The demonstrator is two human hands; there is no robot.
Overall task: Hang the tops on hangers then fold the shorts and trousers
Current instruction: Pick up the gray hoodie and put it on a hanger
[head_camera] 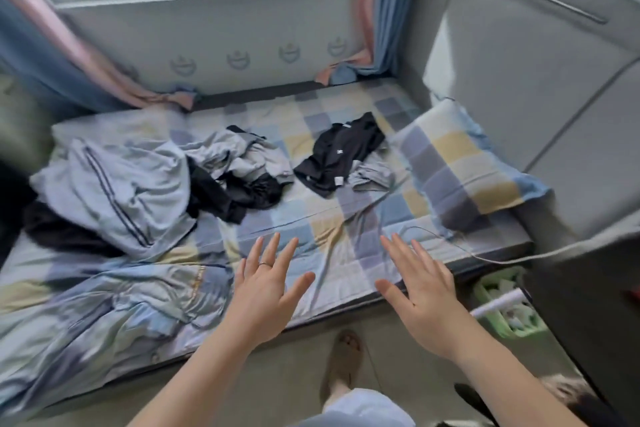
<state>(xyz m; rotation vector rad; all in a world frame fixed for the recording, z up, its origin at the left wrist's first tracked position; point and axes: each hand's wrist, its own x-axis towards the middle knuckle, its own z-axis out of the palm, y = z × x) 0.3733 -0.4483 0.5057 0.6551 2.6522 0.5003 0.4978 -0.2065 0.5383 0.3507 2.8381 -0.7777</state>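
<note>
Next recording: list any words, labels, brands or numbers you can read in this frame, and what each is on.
No text can be read in this frame.
Black top: a small white chest mark, a neck tag and a hem tag, all too blurred to read.
Wall: four crest emblems, with no letters legible.
Quilt: gold strip, too blurred to read.

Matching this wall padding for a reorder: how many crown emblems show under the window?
4, in a row on the grey padded wall: leftmost pale crown emblem, second emblem, third emblem, rightmost emblem beside the right pink-and-blue curtain. The curtains may hide more.
</note>
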